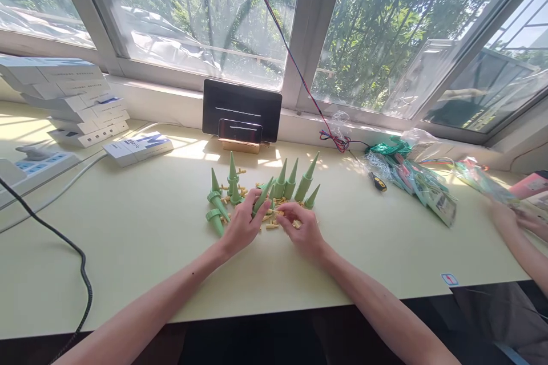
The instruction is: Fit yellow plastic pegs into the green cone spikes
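My left hand (pixel 243 218) is closed round a green cone (pixel 262 195) that points up and to the right. Close beside it, my right hand (pixel 303 229) pinches a small yellow piece (pixel 279 213) between thumb and fingers, near the left fingertips. Several green cones stand behind my hands, among them a tall one (pixel 306 178) at the right and one (pixel 232 168) at the left. A ringed green cone (pixel 214 220) leans over at the front left. Small yellow pieces (pixel 272 226) lie scattered between the cones and under my hands.
A tablet (pixel 242 104) and a phone (pixel 240 131) stand on a holder at the back. White boxes (pixel 81 102) are stacked left, near a power strip (pixel 40 168) and black cable (pixel 64 239). Plastic bags (pixel 422 182) and a yellow-black tool (pixel 378 182) lie right. Another person's hands (pixel 509 219) show far right.
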A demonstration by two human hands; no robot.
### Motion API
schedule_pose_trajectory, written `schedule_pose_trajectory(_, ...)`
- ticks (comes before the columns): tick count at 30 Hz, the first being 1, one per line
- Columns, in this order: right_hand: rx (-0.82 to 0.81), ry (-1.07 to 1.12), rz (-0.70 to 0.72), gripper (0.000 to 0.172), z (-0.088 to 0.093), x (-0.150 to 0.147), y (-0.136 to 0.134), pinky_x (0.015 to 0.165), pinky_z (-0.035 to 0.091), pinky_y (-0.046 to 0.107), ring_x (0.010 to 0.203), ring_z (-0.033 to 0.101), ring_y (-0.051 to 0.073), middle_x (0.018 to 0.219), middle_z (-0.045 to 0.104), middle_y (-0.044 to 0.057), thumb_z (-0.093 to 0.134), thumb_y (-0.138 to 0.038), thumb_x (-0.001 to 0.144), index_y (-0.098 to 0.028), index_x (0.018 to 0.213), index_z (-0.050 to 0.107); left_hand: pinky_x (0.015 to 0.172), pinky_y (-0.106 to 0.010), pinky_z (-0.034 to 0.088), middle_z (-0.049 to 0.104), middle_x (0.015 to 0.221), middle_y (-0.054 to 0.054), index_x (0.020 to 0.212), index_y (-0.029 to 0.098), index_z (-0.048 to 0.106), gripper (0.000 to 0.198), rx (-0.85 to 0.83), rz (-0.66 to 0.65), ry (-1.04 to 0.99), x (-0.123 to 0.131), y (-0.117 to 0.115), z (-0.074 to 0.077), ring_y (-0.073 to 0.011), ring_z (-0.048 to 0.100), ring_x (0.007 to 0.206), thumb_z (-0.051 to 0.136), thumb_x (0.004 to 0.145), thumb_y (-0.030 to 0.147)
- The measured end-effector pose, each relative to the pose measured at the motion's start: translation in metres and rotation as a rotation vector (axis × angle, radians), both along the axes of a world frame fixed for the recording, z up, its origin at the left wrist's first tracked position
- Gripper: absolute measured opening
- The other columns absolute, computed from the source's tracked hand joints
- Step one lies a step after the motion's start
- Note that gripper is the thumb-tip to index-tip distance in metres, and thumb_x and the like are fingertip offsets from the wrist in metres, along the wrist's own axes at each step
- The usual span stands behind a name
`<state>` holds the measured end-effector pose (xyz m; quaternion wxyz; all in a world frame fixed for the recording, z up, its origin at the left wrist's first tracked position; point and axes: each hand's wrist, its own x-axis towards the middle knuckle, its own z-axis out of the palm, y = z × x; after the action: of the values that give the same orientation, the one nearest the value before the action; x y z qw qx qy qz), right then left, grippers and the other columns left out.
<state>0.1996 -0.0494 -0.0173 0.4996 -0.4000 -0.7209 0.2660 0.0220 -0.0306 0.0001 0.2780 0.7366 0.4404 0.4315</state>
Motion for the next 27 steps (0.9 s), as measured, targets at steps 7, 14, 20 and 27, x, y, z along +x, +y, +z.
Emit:
schedule_pose_trajectory(7,0.009,-0.028,-0.007,0.017,-0.002,0.001,0.000,0.055,0.049,0.026,0.057,0.054,0.013,0.068,0.060,0.001,0.059,-0.034,0.091,-0.019,0.095,0.065,0.058,-0.024,0.036,0.055,0.070,0.004,0.101,0.021,0.044,0.020,0.014,0.005,-0.005,0.001,0.000,-0.002,-0.0114,0.044,0.056,0.041,0.098,0.040)
schedule_pose_trajectory(14,-0.018,-0.008,0.029,0.017,-0.001,0.000,-0.001,0.050,0.046,0.025,0.050,0.051,0.011,0.062,0.056,-0.002,0.060,-0.034,0.091,-0.019,0.098,0.063,0.057,-0.023,0.036,0.054,0.070,0.004,0.104,0.020,0.043,0.020,0.061,-0.031,-0.014,0.002,0.000,-0.006,-0.0115,0.046,0.056,0.038,0.100,0.039)
schedule_pose_trajectory(20,-0.037,0.041,0.035,0.011,-0.002,-0.001,0.000,0.050,0.046,0.024,0.049,0.053,0.010,0.065,0.059,-0.002,0.063,-0.030,0.089,-0.019,0.093,0.062,0.058,-0.023,0.036,0.054,0.073,0.003,0.105,0.021,0.041,0.019,0.074,-0.049,-0.019,0.002,0.002,-0.011,-0.0124,0.049,0.060,0.033,0.102,0.037)
schedule_pose_trajectory(27,-0.062,0.046,0.041,0.013,-0.005,0.000,0.002,0.050,0.045,0.024,0.048,0.053,0.010,0.063,0.059,-0.002,0.063,-0.032,0.091,-0.019,0.093,0.064,0.055,-0.022,0.033,0.044,0.068,0.006,0.106,0.022,0.040,0.015,0.100,-0.094,-0.010,0.002,0.001,-0.014,-0.0103,0.038,0.053,0.032,0.102,0.034)
